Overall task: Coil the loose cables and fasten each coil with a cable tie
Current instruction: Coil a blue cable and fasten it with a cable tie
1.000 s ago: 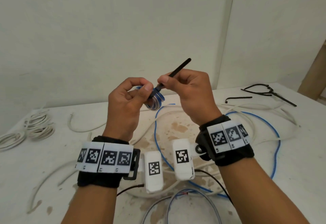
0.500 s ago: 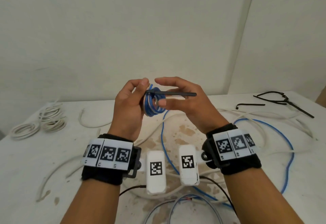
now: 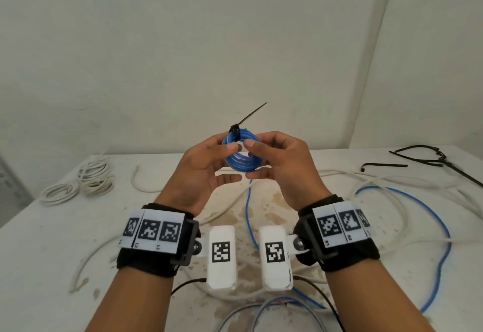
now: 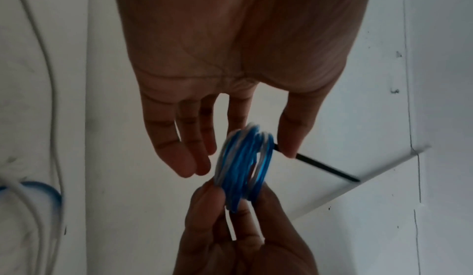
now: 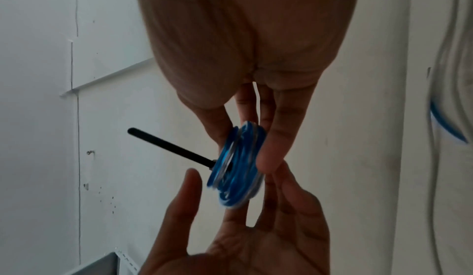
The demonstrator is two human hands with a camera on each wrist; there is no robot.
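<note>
Coil point(image 3: 241, 154) of blue cable sits raised above the bench point(image 3: 52, 240), pinched between left hand point(image 3: 201, 172) and right hand point(image 3: 279, 167); a black tie point(image 3: 248, 117) sticks up from its top. Left wrist: right fingertips point(image 4: 204, 196) grip the coil's edge. Right wrist: the tie's tail points away from the coil.

**Hidden and unclear parts**

In both wrist views the blue coil point(image 4: 243, 166) is motion-blurred. In the head view, black cable ties point(image 3: 431, 159) at upper right run off the frame edge, and the coil's lower rim hides behind fingers point(image 3: 257, 174).
</note>
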